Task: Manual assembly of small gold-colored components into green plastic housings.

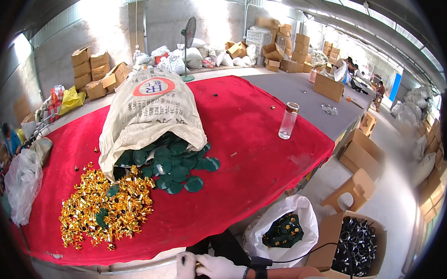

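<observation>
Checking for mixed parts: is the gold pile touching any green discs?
Touching. The head view shows a couple of green discs lying on the gold pile itself, with gold pieces pressed around their edges.

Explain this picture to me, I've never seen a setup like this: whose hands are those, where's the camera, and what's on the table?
There's no robot here, just a person. The one picture comes from the left of two fisheye cameras on their head, so straight edges bend. At the bottom are the person's left hand and right hand, both white-gloved. The right seems to pinch a small gold piece; the left's grip is unclear. On the red cloth lies an open sack spilling green discs, beside a heap of gold pieces. A clear bottle stands farther right.
</observation>
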Available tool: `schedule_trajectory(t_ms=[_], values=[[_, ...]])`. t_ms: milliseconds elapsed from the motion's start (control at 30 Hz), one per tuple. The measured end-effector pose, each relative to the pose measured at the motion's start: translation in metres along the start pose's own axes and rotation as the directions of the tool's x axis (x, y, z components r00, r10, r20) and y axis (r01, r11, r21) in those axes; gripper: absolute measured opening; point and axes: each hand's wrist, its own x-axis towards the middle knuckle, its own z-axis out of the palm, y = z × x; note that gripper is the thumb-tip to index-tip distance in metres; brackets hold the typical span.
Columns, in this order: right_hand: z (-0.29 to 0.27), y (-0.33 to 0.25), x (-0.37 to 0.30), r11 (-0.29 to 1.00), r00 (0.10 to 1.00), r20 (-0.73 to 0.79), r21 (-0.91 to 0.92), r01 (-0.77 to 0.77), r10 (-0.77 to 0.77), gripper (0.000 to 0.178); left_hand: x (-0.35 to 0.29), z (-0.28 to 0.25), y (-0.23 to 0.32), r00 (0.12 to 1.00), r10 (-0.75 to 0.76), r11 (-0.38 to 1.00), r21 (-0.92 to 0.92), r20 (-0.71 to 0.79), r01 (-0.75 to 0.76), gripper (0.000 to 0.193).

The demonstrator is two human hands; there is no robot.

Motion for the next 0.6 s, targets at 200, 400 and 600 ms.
schedule_trajectory(t_ms=[200, 400, 600], values=[[-0.013, -0.024, -0.002, 0.948, 0.982, 0.187, -0.316, 0.044, 0.016, 0.04, -0.002, 0.005, 0.02, 0.924, -0.342, 0.842, -0.381, 0.169, 0.382, 0.031], [-0.007, -0.033, -0.001, 0.961, 0.989, 0.07, 0.236, -0.141, 0.128, 0.022, -0.003, -0.004, -0.012, 0.953, 0.302, 0.884, 0.378, -0.019, -0.273, 0.028], [-0.026, -0.011, -0.002, -0.176, 0.689, 0.667, 0.743, -0.646, 0.284, 0.012, -0.009, 0.007, 0.016, 0.807, 0.511, 0.335, 0.796, 0.296, -0.504, 0.049]])
